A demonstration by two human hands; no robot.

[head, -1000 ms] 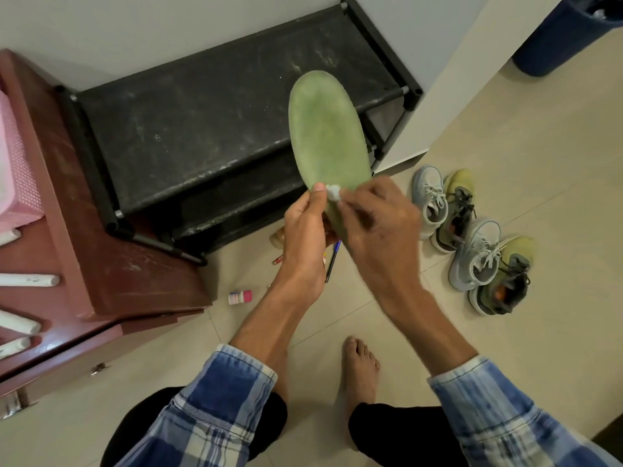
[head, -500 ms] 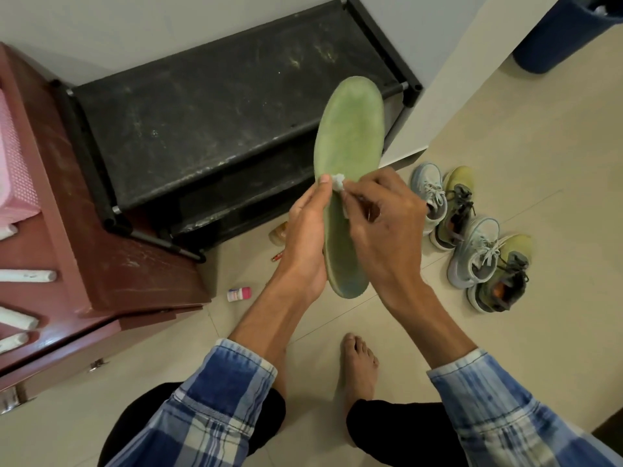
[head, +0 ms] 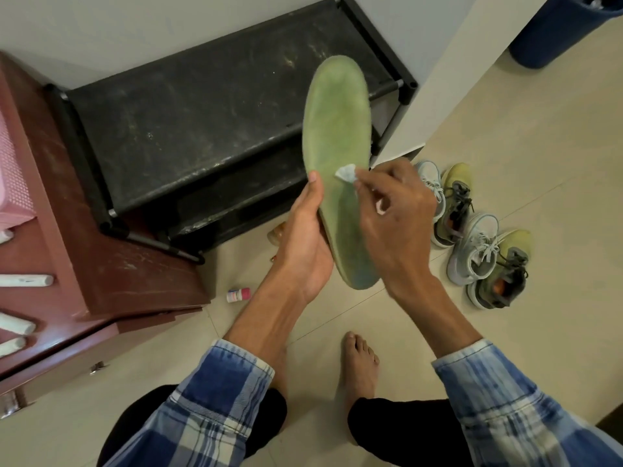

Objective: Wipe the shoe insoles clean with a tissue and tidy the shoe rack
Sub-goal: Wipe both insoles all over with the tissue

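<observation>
Over the floor, our left hand (head: 305, 244) grips the green insole (head: 337, 129) by its edge while our right hand (head: 394, 224) pinches a small tissue (head: 347, 171) against its middle, its long axis running away from us, toe end toward the shoe rack (head: 202, 129).

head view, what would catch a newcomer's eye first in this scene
The big green insole is held up at centre, gripped low by the left hand while the right hand pinches a small white tissue against its middle. Behind it stands a dusty black shoe rack, and four sneakers lie on the floor to the right.
</observation>
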